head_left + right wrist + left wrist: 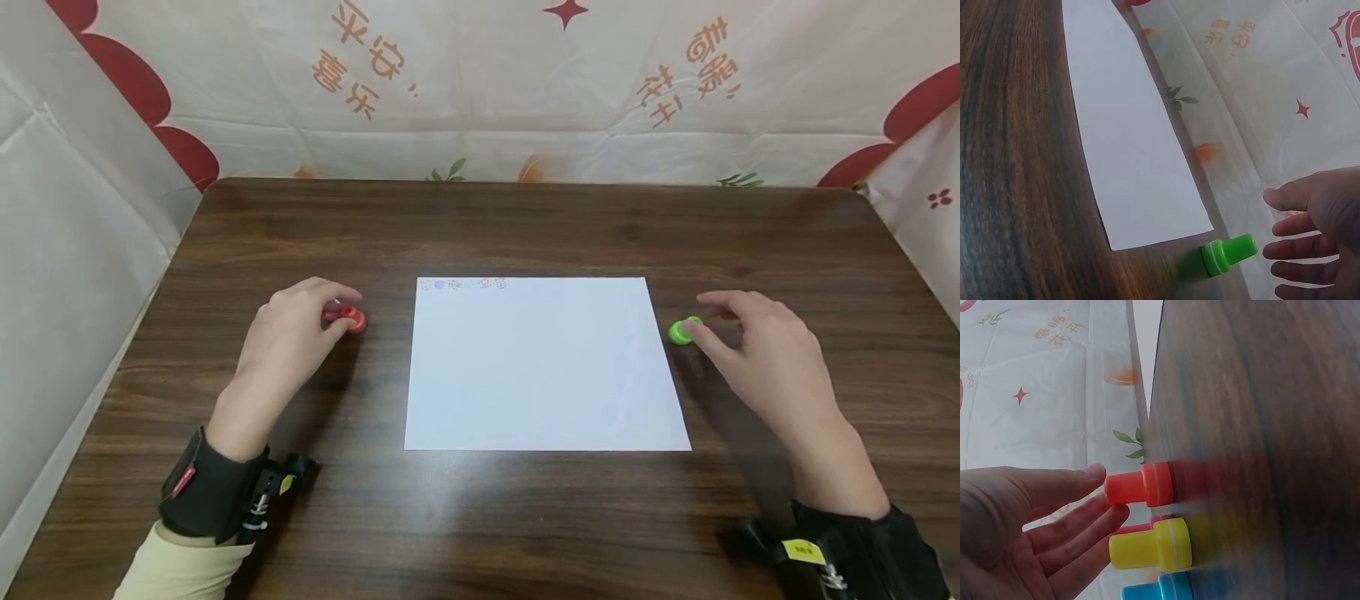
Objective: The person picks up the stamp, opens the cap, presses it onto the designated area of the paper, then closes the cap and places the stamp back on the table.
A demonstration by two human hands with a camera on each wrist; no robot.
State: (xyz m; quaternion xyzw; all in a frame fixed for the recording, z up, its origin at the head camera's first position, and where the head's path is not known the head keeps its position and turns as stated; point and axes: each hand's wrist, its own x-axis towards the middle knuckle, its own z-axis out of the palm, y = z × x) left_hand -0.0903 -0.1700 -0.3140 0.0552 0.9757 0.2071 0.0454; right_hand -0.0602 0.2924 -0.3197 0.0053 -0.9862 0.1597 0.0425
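My left hand (294,327) is at a red stamp (1138,485) that stands upright on the table. Its thumb and fingertips are spread around the top of the handle; whether they touch it I cannot tell. Beside it stand a yellow stamp (1150,544), a blue stamp (1159,589) and a partly hidden pink stamp (1132,529). To the right of the paper, my right hand (772,350) hovers by a green stamp (1229,253), its fingers apart from it in the right wrist view. White paper (543,367) lies between the hands, small coloured prints (455,284) along its upper left edge.
The brown wooden table (480,525) reaches back to a white printed cloth (480,92) hanging behind it. More cloth (67,217) hangs along the left side. Each wrist wears a black strap, such as the left strap (213,487), with a camera mount.
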